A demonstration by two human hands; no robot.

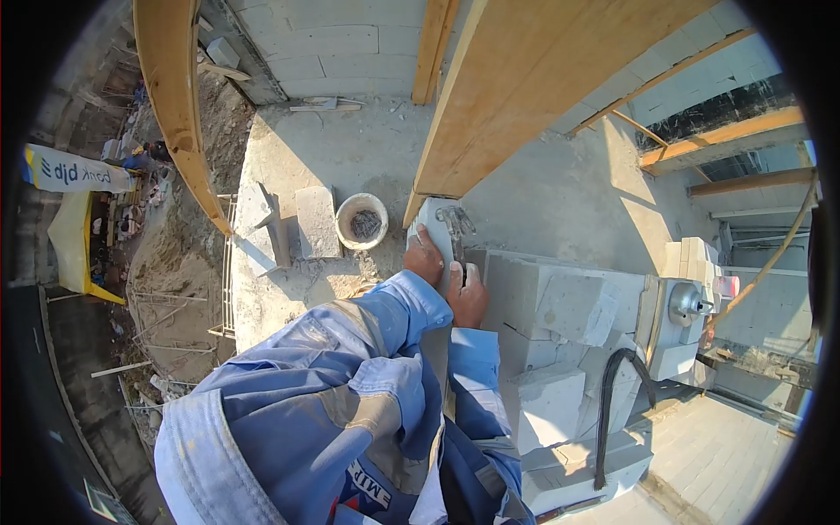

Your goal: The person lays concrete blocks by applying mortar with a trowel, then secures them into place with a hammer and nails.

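Concrete flooring of a building site lies far below, where a white block (435,229) sits atop the block wall (560,306), under a slanting wooden plank (525,87). Left hand (423,259) and right hand (466,299) press on the block, fingers wrapped against it. Pliers (455,224) rest on it. Farther left stands a bucket (361,221).

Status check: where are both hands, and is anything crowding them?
Left hand and right hand both pressed on white block. Metal clamp at fingertips. Wooden beam close overhead.
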